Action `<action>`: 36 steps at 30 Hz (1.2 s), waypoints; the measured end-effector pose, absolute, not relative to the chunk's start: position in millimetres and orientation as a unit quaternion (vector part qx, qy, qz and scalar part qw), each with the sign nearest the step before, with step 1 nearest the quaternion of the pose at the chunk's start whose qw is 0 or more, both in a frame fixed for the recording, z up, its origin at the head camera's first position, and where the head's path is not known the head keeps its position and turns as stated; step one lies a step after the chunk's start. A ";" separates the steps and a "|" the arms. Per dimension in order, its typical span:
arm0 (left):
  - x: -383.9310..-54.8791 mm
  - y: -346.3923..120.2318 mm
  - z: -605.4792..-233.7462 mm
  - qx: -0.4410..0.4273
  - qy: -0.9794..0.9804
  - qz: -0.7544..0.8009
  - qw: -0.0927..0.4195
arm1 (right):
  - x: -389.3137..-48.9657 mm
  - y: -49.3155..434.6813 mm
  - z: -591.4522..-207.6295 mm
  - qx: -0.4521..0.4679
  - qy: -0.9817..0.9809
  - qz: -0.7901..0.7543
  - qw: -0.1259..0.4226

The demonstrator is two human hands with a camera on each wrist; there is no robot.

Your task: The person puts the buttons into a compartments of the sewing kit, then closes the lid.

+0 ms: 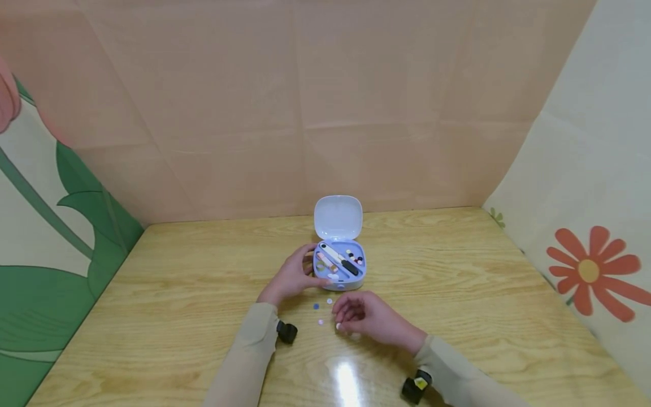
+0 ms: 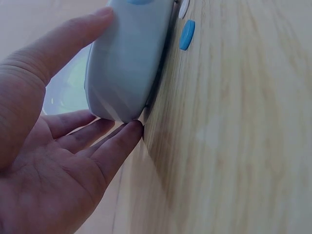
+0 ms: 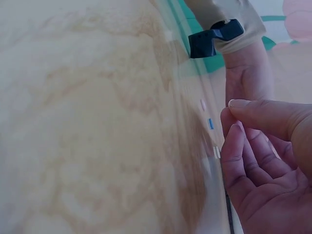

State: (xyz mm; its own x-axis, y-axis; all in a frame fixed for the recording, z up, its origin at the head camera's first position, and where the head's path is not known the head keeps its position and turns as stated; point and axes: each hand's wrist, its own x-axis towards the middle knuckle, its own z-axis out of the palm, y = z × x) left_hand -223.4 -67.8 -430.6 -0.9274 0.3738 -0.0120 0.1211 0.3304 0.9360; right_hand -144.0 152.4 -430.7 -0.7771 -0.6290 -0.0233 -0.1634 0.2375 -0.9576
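Observation:
A small lilac case (image 1: 359, 279) stands on the table with its lid raised. My left hand (image 1: 291, 278) holds its left side; in the left wrist view the thumb rests on the front wall and the fingertips touch the side. Several small buttons (image 1: 356, 259), a white tool with a black grip (image 1: 348, 265) and small pink and gold items lie in its compartments. Before the case lie a white button (image 1: 329, 301), a blue button (image 1: 316, 306) and a pink button (image 1: 320, 322). To their right, my right hand (image 1: 373, 317) pinches a small white button (image 1: 338, 326) between thumb and index finger.
The wooden table (image 1: 203, 282) extends to both sides of the case. The raised lid (image 1: 338, 217) stands near the pinkish backdrop (image 1: 305, 113). A pale spot (image 1: 355, 336) shows on the table under my right hand; its kind is unclear.

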 end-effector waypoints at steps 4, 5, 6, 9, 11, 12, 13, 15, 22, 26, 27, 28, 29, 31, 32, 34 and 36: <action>-224.3 -68.0 -432.5 0.154 0.810 0.555 0.111 | -145.0 155.0 -426.8 -0.258 0.762 -0.560 0.197; -224.6 -68.0 -433.1 0.155 0.810 0.555 0.110 | -145.5 155.7 -425.7 -0.256 0.764 -0.560 0.195; -224.8 -68.0 -433.5 0.156 0.809 0.555 0.109 | -146.1 156.7 -424.7 -0.254 0.765 -0.560 0.190; -224.9 -67.9 -434.2 0.159 0.809 0.556 0.105 | -149.0 160.2 -420.9 -0.248 0.770 -0.561 0.175; -224.7 -67.8 -434.4 0.165 0.805 0.561 0.102 | -152.4 163.6 -418.9 -0.247 0.773 -0.561 0.163; -224.6 -67.6 -434.3 0.167 0.803 0.563 0.101 | -154.2 165.5 -417.7 -0.249 0.772 -0.563 0.157; -224.4 -67.5 -434.3 0.169 0.801 0.565 0.100 | -156.3 167.5 -416.4 -0.249 0.773 -0.564 0.152; -224.2 -67.3 -434.1 0.176 0.796 0.571 0.098 | -160.8 171.7 -413.9 -0.250 0.772 -0.567 0.141; -224.0 -67.8 -433.9 0.174 0.794 0.573 0.101 | -176.4 183.7 -401.5 -0.224 0.788 -0.565 0.096; -224.3 -67.9 -433.9 0.169 0.797 0.571 0.105 | -188.0 191.2 -403.5 -0.206 0.798 -0.562 0.067; -224.6 -67.9 -434.0 0.169 0.796 0.571 0.106 | -190.3 192.7 -403.2 -0.200 0.801 -0.561 0.060; -224.8 -67.9 -434.0 0.169 0.796 0.571 0.106 | -192.5 194.2 -403.0 -0.194 0.805 -0.558 0.053; -224.7 -68.0 -433.9 0.169 0.796 0.572 0.107 | -194.5 195.8 -402.7 -0.188 0.807 -0.558 0.046; -224.5 -68.1 -433.5 0.169 0.794 0.573 0.108 | -198.8 198.5 -402.2 -0.174 0.809 -0.560 0.037; -224.4 -68.2 -433.3 0.169 0.794 0.574 0.108 | -201.0 199.5 -402.0 -0.164 0.811 -0.561 0.034; -224.1 -68.5 -432.9 0.169 0.795 0.573 0.108 | -205.0 200.7 -401.3 -0.142 0.813 -0.564 0.031; -223.8 -68.7 -432.4 0.168 0.795 0.572 0.108 | -208.5 200.9 -400.4 -0.118 0.815 -0.566 0.033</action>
